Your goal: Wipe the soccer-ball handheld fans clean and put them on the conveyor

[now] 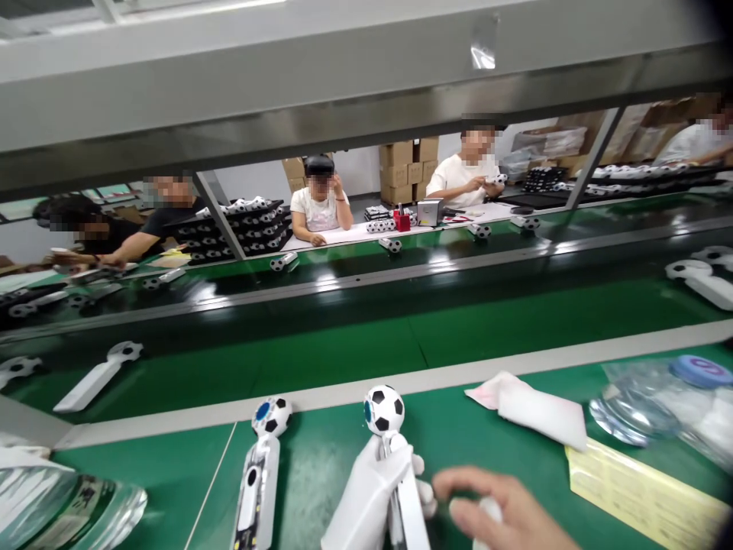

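My left hand (366,489), in a white glove, is wrapped round the handle of a white handheld device with a soccer-ball head (385,410). The ball points away from me, and a blue round patch shows on its left side. My bare right hand (498,504) is just right of the handle, its fingers curved with a gap between them; something white shows among them, and I cannot make out what. To the left, a second soccer-ball device (257,481) lies on the green bench (321,473), its handle's inner parts with small yellow spots exposed.
A water bottle (69,504) lies front left; another clear bottle (635,405) is at right, near a white folded pad (538,412) and a yellow label sheet (641,489). Beyond runs a green conveyor (366,344) carrying similar devices. Several people sit across it.
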`<state>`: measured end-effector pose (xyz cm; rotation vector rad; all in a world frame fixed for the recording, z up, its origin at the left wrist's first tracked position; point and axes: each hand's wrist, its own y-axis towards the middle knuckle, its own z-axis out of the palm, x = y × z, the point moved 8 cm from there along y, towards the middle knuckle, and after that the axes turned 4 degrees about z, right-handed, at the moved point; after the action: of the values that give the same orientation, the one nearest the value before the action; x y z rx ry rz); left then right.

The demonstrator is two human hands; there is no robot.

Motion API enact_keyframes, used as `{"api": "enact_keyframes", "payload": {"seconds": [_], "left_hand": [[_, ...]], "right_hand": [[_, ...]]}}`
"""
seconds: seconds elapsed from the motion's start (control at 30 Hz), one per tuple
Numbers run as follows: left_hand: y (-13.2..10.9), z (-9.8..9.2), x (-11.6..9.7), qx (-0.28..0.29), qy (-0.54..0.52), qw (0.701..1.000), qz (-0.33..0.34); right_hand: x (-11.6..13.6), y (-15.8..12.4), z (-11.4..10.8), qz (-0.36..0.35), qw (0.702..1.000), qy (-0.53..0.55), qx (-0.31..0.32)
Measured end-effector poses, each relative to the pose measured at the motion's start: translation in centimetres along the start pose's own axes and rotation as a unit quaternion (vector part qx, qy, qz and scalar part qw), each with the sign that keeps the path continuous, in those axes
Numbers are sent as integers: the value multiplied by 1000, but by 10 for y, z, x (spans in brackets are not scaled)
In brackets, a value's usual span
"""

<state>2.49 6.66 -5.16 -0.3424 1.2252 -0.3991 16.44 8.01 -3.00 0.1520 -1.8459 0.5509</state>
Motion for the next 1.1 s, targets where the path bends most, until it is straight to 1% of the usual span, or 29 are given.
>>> {"api": "enact_keyframes", "payload": {"seconds": [0.03, 0.07, 0.1, 0.13, 0.17, 0.2, 0.27, 0.3, 0.33, 0.4, 0.47, 0.53, 0.6, 0.67, 0.73, 0.77, 0.83, 0.9, 0.97, 1.03, 1.1], "left_hand": [[-1, 1, 3, 10, -9, 1000, -14], [-2, 3, 6, 20, -17, 999, -28], [-2, 4, 8, 29, -22, 999, -39], [-2, 5, 10, 36, -27, 998, -49], [-2, 6, 11, 42, -30, 997, -56], [-1, 6, 11, 45, -32, 997, -60], [0, 7, 10, 47, -32, 996, -62], [0, 7, 9, 47, -30, 996, -63], [-1, 7, 9, 48, -27, 997, -62], [-5, 6, 6, 49, -21, 997, -60], [-14, 4, 3, 51, -15, 997, -59], [-24, 2, 0, 53, -8, 997, -59], [-31, 0, -3, 55, 0, 997, -59], [-33, -2, -4, 55, 8, 997, -59], [-33, -4, -3, 53, 16, 997, -58], [-33, -6, -2, 51, 20, 997, -56], [-34, -10, 0, 47, 25, 997, -51], [-35, -14, 3, 44, 25, 998, -44], [-37, -17, 6, 42, 24, 998, -36], [-36, -20, 9, 43, 21, 998, -29], [-36, -22, 12, 45, 19, 999, -22]], "right_hand": [[2, 0, -30, -23, 994, -75, -78], [4, 1, -59, -46, 976, -154, -146], [6, 1, -85, -72, 949, -229, -204], [5, 3, -105, -84, 920, -306, -231], [-1, 7, -122, -67, 887, -381, -253], [-8, 11, -135, -46, 855, -447, -258], [-24, 19, -151, -14, 805, -542, -243], [-30, 22, -154, -9, 790, -568, -229], [-34, 24, -154, -14, 783, -583, -215], [-33, 24, -151, -31, 783, -590, -194], [-22, 18, -142, -51, 793, -577, -191], [0, 11, -127, -85, 808, -549, -196], [26, 4, -100, -142, 824, -516, -185], [49, 0, -64, -202, 831, -499, -141], [64, 1, -28, -245, 827, -501, -73], [68, 3, -14, -257, 822, -507, -47], [73, 8, 5, -269, 807, -525, -17], [73, 14, 11, -273, 795, -542, -7], [71, 20, 9, -274, 789, -550, -2], [69, 25, 0, -268, 791, -550, -14], [67, 28, -12, -251, 799, -544, -43]]}}
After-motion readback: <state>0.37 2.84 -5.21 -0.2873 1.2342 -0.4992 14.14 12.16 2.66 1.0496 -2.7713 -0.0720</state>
